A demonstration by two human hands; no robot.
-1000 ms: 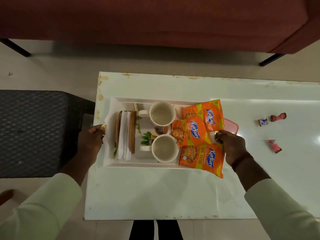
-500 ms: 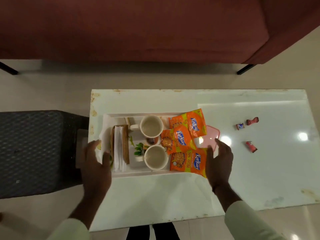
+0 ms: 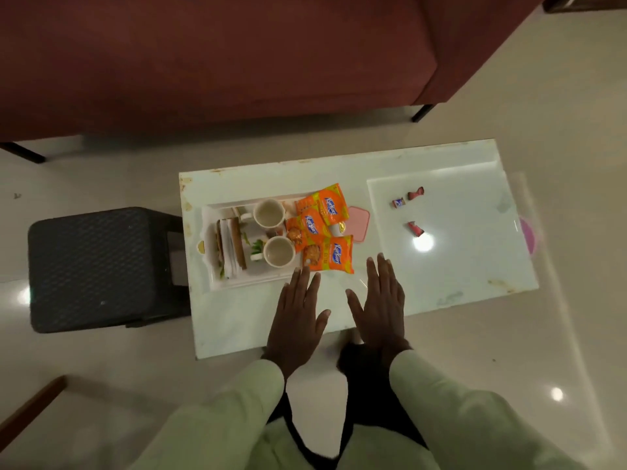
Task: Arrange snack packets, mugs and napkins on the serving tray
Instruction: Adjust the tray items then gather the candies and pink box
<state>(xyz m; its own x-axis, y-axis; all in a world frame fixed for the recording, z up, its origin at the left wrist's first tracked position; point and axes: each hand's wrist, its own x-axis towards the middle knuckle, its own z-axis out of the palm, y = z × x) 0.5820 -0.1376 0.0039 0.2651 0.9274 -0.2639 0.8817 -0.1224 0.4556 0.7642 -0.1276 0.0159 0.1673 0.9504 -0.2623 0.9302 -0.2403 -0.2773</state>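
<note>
Head view. A white serving tray is sitting on the left part of a white counter. In the tray's left section, a stack of white napkins is lying in a wooden holder. Two cream mugs are standing right of it: the far mug and the near mug, both upright, apparently empty, handles pointing left. A small green leafy sprig is lying between the holder and the near mug.

Three orange Kurkure snack packets are lying overlapped at the tray's right end: the far packet, the middle packet and the near packet, the last extending past the tray's right edge. A pink lid is lying flat just right of the packets.

Three small wrapped candies are lying well apart from the tray on the right part of the counter.

The left hand is hovering flat, fingers spread, palm down, released, its fingertips just at the tray's near edge. The right hand is likewise flat, spread and grasping nothing, near the near packet but apart from it.

A dark woven stool is standing left of the counter; a maroon sofa is standing beyond it.
</note>
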